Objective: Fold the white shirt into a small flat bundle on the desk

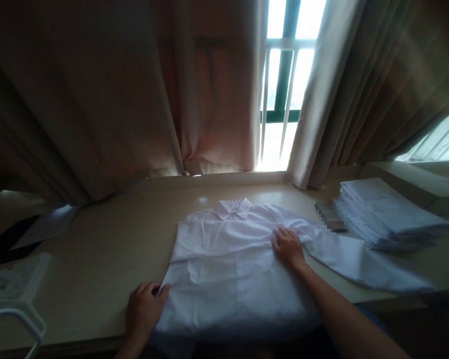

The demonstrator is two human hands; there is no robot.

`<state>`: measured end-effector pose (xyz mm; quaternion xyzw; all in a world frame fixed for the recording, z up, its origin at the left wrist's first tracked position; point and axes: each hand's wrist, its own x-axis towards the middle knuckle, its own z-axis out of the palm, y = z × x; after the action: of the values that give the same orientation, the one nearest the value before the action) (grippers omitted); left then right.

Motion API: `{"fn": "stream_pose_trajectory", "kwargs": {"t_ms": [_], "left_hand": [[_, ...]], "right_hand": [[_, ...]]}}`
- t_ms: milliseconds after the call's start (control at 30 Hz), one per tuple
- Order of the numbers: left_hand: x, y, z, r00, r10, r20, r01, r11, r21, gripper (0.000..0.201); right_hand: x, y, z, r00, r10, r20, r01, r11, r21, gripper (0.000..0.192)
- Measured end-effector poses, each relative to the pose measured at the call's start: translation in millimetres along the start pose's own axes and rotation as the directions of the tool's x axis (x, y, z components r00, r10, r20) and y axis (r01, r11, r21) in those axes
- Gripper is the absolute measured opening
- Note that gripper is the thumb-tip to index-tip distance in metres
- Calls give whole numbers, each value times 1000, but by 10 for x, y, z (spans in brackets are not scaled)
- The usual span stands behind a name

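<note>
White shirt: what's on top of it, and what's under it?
The right hand rests on top; the left hand is at one side edge. The shirt lies on the table; anything else beneath is covered from view.

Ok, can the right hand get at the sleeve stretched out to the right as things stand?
Probably yes: the right hand rests on the white shirt close to where that sleeve begins, and nothing seems to lie over the sleeve. The folded white stack sits on its far side.
</note>
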<state>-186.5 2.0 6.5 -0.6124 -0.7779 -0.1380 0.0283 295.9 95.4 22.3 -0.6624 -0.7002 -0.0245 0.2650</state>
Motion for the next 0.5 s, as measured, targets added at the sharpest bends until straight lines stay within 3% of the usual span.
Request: {"fn": "stream_pose_trajectory", "kwargs": {"t_ms": [133, 267, 433, 500], "left_hand": [[49, 7, -52, 998, -56, 12, 57, 997, -46, 31], [60, 100, -64, 990, -117, -72, 113, 992, -61, 29], [42, 233, -67, 992, -82, -96, 90, 992, 88, 34], [42, 254, -76, 993, -67, -100, 80, 989, 124, 36]], "right_hand": [[-10, -12, -7, 999, 26, 41, -25, 999, -23, 32], [12, -50, -58, 993, 50, 107, -45, 998, -44, 33], [22, -90, -170, 983, 51, 178, -49, 999, -17, 37], [-70, -9, -251, 992, 24, 124, -23, 1000, -10, 40]]}}
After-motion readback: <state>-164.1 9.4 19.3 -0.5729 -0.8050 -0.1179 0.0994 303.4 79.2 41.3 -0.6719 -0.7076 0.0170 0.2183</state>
